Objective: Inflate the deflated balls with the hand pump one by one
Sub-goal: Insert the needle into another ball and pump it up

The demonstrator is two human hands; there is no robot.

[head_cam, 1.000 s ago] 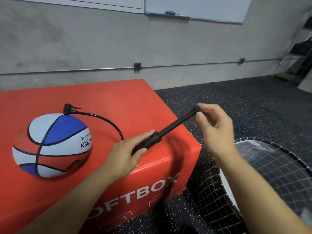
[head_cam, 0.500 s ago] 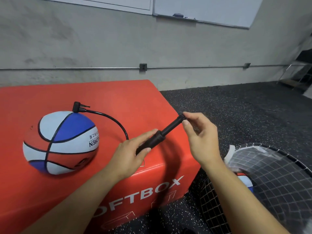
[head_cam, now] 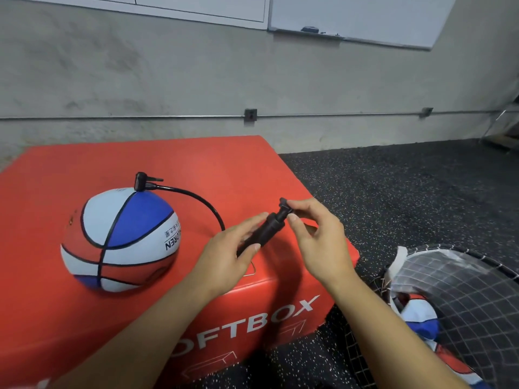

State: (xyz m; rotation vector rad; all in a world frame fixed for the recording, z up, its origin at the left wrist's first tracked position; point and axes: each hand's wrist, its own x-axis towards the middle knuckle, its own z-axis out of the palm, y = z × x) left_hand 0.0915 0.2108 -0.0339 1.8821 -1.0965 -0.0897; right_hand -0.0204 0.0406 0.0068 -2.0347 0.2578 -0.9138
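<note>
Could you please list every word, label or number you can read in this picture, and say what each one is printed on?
"OFTBOX": white capitals on the front face of the red box; the left arm covers the start of the word.
"LDREN": dark letters on a white panel of the ball on the box; the word is cut off at the panel seam.
Small characters beside "LDREN" on the ball: too small to read.

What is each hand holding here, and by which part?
Both hold the hand pump: the left hand grips its barrel, and the right hand pinches the handle end with thumb and fingers.
</note>
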